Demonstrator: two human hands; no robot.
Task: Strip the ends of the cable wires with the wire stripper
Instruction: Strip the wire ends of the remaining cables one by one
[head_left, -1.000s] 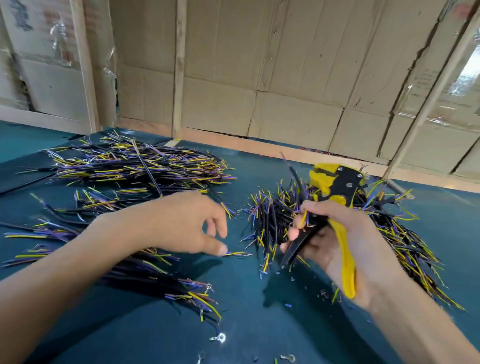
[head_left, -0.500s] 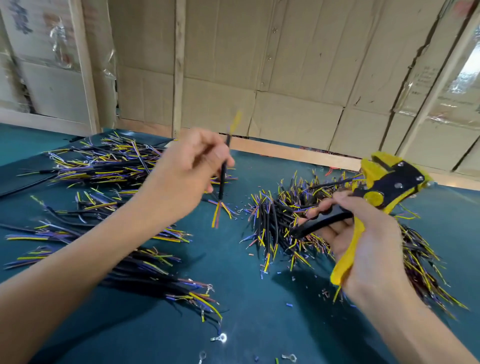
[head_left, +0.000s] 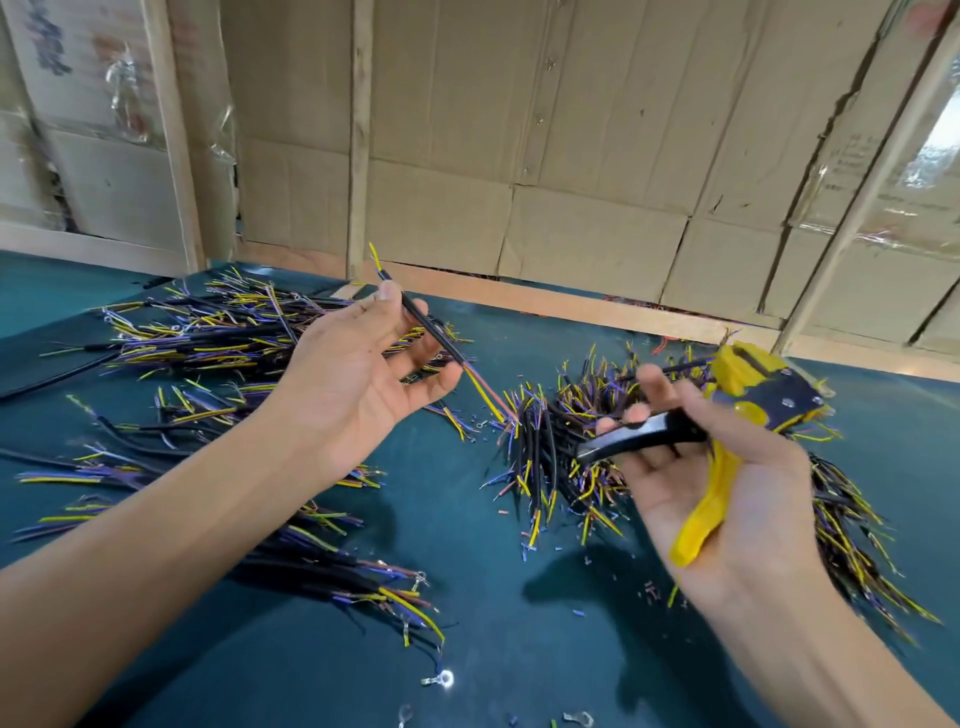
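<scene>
The left hand (head_left: 358, 379) is raised palm-up above the bench, its thumb tip and fingertips pinching a single black cable (head_left: 432, 327) that runs slantwise across the fingers. A short yellow wire end sticks up past the thumb, and from the lower end of the sheath thin yellow and red wires fan out toward the middle of the bench — they end just beside the right-hand pile.

The right hand (head_left: 727, 499) is also turned palm-up and holds the wire stripper (head_left: 727, 426). Its yellow handle lies along the palm toward the wrist, the black handle is wrapped by the curled fingers, and the two handles stand spread apart. The stripper's yellow and black head points up and to the right, away from the held cable, and the tool and cable are well apart.

Under and behind the right hand lies a dense pile of short cables (head_left: 561, 447), black sheaths with yellow, purple and reddish wire ends bristling outward. To the left, behind and below the left forearm, a looser spread of cables (head_left: 208, 332) covers the dark teal bench (head_left: 493, 649). Small bits of insulation dot the surface between the piles, and a few metal ring terminals (head_left: 440, 678) lie near the front edge. Cardboard panels (head_left: 571, 156) on wooden battens close off the far side of the bench.
</scene>
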